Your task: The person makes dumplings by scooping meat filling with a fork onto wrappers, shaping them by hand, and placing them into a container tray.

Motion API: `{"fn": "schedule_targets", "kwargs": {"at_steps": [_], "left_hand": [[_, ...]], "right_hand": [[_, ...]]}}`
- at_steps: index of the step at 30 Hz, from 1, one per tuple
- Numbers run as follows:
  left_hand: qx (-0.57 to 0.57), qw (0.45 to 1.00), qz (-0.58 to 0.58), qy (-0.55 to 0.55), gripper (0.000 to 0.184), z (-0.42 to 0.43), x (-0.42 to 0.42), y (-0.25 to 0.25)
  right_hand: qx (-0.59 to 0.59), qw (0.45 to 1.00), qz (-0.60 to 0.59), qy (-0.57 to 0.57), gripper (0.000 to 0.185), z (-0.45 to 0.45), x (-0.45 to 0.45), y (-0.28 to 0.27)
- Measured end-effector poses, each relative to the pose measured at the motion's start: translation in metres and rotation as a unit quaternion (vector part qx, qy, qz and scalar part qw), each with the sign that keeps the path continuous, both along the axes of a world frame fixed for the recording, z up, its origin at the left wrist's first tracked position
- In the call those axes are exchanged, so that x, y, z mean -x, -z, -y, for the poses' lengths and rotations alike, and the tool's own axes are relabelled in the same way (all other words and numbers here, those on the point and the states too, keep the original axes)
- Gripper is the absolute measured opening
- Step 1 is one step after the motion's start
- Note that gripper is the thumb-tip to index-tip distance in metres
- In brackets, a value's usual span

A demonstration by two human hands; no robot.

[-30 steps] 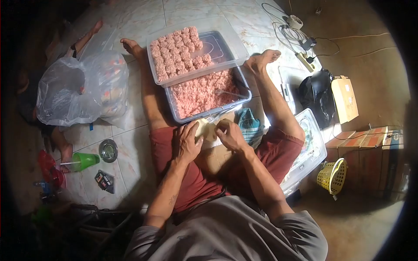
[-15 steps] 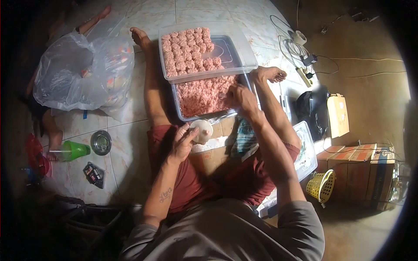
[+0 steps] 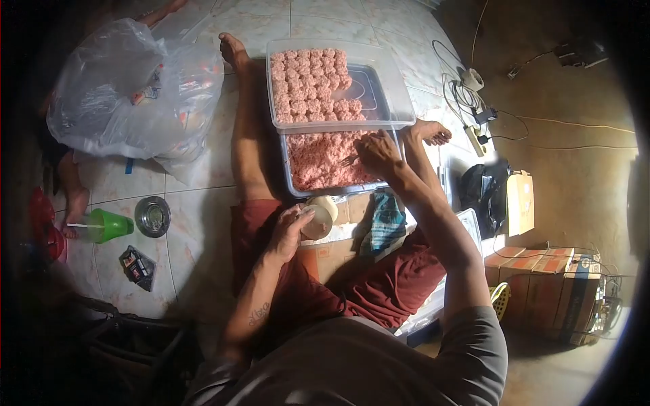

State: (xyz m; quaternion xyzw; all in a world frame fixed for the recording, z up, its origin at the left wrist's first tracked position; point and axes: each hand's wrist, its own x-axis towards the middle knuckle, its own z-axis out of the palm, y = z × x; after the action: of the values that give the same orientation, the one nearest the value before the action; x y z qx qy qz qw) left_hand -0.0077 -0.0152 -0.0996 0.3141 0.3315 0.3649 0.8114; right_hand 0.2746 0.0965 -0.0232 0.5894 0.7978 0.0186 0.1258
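Observation:
A thin round pale wrapper point(image 3: 316, 223) rests in my left hand point(image 3: 290, 233), with the thumb at its edge. More pale wrappers point(image 3: 326, 203) show just behind it. My right hand point(image 3: 379, 155) is over the lower tub, closed round a fork point(image 3: 349, 161) whose tines touch the pink minced filling point(image 3: 315, 162). This filling covers the bottom of the blue-rimmed tub point(image 3: 291, 177). Across the tub's far side sits a clear tray point(image 3: 405, 111) with rows of pink lumpy balls point(image 3: 308, 84) on its left part. A cardboard box point(image 3: 332, 260) lies between my legs.
A teal checked cloth point(image 3: 386, 220) lies right of the box. At the left are a large plastic bag point(image 3: 101, 95), a green cup point(image 3: 112, 225), a metal dish point(image 3: 152, 216) and another person's foot point(image 3: 76, 206). Cables, a black bag point(image 3: 484, 196) and cartons point(image 3: 542, 287) stand right.
My right hand has gone from the wrapper to the filling and taken hold of the fork. My left hand has kept a wrapper. The view has shifted, so the tubs appear farther right.

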Motion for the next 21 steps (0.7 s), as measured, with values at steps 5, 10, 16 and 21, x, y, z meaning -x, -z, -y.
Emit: {"fn": "schedule_targets", "kwargs": {"at_steps": [5,10,16,21], "left_hand": [[-0.011,1.0,-0.018,0.0,0.024,-0.001,0.001,-0.003],[-0.046,0.999,-0.029,0.007,0.02,0.001,0.004,-0.008],[-0.013,0.999,0.027,0.022,0.014,-0.002,0.008,-0.001],[0.123,0.967,0.218,0.054,0.052,-0.013,0.004,-0.031]], "right_hand": [[-0.034,0.972,-0.09,-0.216,0.004,-0.006,-0.002,0.06],[-0.024,0.972,-0.179,-0.148,0.006,-0.001,-0.005,0.025],[0.248,0.885,-0.39,0.046,0.017,0.013,-0.013,-0.017],[0.179,0.844,-0.499,0.083,0.022,0.047,-0.024,-0.062]]}}
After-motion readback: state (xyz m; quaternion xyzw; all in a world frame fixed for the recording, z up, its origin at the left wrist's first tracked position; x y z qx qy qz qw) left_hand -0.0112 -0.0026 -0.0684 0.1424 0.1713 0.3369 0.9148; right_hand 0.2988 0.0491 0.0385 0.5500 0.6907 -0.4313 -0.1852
